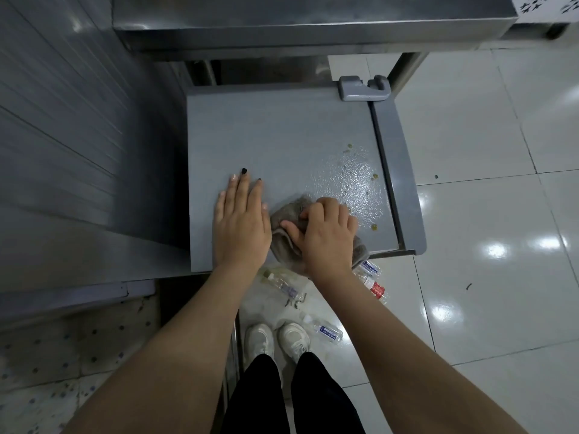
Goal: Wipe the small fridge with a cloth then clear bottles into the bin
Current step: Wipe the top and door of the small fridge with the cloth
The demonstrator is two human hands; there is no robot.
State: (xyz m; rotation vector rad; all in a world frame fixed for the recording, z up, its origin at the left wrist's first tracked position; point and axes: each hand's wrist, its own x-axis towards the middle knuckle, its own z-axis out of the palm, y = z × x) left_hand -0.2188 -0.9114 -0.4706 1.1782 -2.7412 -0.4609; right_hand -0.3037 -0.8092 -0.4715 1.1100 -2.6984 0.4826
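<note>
Shoes (pixel 275 339), white, mine, on the tiled floor (pixel 485 245) at the foot of the small fridge.

Bottles, four in view, all lying on that floor:
- blue-label bottle (pixel 327 330), just beside my right shoe
- clear bottle (pixel 283 285), red-label bottle (pixel 374 288) and second blue-label bottle (pixel 369 267), close under the fridge's front edge

None cleared yet; bin not in view.

Left hand (pixel 241 223): fingers straight, flat on the fridge top (pixel 282 136), holding nothing, bracing.

Right hand (pixel 327 233): fingers curled, gripping the brown cloth (pixel 286 216), which is bunched near the front edge.

Step in hand, by my reckoning: wiping, with much of it left to do. Yellowish spots (pixel 372 227) and a wet sheen (pixel 354 173) lie to the right of the cloth, so the next move calls for a pressed sweep rightward and away from me.

Hinge cover (pixel 363 89), far right corner: would stop a stroke there.

Steel worktop (pixel 313 23): overhangs the far edge, likely leaving little room beneath.
</note>
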